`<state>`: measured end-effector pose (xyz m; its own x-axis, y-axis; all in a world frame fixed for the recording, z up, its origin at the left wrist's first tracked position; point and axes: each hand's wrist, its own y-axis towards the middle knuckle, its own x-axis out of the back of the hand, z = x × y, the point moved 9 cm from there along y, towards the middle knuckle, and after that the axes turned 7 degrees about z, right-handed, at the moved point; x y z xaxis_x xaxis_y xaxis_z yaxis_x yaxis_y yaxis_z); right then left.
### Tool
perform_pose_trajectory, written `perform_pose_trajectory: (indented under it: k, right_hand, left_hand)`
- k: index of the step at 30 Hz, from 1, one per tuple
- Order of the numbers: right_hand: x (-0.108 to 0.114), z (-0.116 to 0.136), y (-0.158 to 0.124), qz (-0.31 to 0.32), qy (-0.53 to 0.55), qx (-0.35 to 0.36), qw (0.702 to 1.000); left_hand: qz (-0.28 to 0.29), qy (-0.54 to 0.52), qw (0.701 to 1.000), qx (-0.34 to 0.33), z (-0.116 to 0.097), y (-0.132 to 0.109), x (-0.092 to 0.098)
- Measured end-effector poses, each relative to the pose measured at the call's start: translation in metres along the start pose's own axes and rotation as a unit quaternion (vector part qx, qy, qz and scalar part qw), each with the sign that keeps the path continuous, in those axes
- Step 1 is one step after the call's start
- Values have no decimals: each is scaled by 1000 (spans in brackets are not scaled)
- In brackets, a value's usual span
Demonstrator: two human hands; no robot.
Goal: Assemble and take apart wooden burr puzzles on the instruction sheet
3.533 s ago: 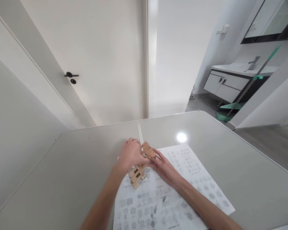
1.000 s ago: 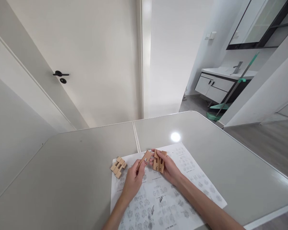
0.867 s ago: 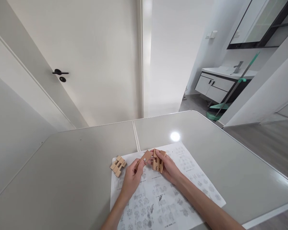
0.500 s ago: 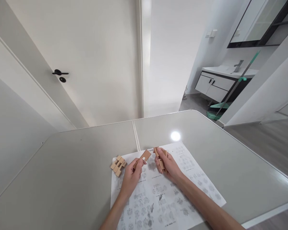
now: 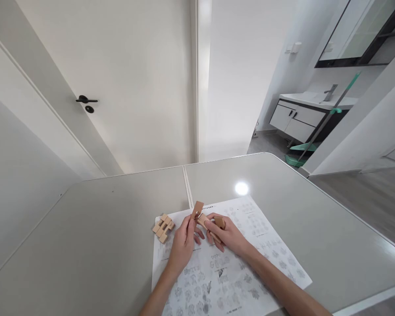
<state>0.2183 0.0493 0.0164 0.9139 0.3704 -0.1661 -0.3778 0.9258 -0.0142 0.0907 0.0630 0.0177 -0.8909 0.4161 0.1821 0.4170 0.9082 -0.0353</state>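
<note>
My left hand point(image 5: 183, 237) pinches a flat brown wooden piece point(image 5: 197, 208) between thumb and fingers, its top end sticking up. In my right hand point(image 5: 226, 233) are light wooden pieces point(image 5: 202, 219), one pointing toward the left hand's piece; another brown end point(image 5: 220, 222) shows above the knuckles. The two hands' pieces meet or nearly meet; I cannot tell if they touch. Left of my left hand, a small cluster of interlocked wooden blocks point(image 5: 163, 228) lies at the corner of a printed sheet point(image 5: 250, 303). Both hands are above this sheet.
The grey table point(image 5: 95, 237) has a seam point(image 5: 187, 186) running away from me. Behind it stand a white door point(image 5: 134, 87) with a black handle point(image 5: 86, 100) and a wall. At the back right are a sink cabinet point(image 5: 298, 116) and a green dustpan point(image 5: 294, 161) with a long handle.
My right hand has moved left and turned, bringing its wooden pieces up to the left hand's piece. The left hand's flat piece now stands more upright. The view has shifted slightly.
</note>
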Motion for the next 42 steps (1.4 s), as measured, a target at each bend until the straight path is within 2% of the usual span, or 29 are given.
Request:
perform_pose_trajectory:
  k: [3, 6, 12, 16, 19, 24, 31, 34, 36, 39, 42]
  right_hand:
    - [4, 2, -2, -32, -67, 13, 997]
    - [9, 3, -5, -59, -84, 11, 995]
    - [8, 6, -7, -46, -81, 10, 996]
    - [8, 6, -7, -42, -85, 6, 995]
    - [4, 6, -6, -25, -67, 3, 997]
    - [-5, 7, -5, 25, -20, -12, 999]
    - [-2, 3, -5, 4, -43, -17, 999]
    - [-4, 2, -7, 9, -83, -19, 996]
    - [-6, 4, -9, 16, -137, -14, 990]
    - [-2, 6, -8, -2, -219, -7, 976]
    - [10, 7, -6, -49, -296, 0, 954]
  left_hand:
    - [1, 68, 997, -28, -8, -2, -1]
    - [-3, 104, 993, -51, -15, -4, -1]
    - [17, 147, 985, -87, -26, -8, -7]
    - [21, 168, 982, -87, -25, -9, -10]
    - [-8, 185, 980, -71, -19, -8, -5]
    - [-95, 201, 974, -52, -15, -10, 12]
    - [-149, 269, 948, -85, -15, -12, 22]
    - [-188, 288, 936, -72, -17, -12, 34]
    - [-201, 273, 939, -57, -19, -12, 41]
    - [-176, 219, 959, -38, -18, -8, 41]
    - [-164, 169, 972, -25, -17, -8, 39]
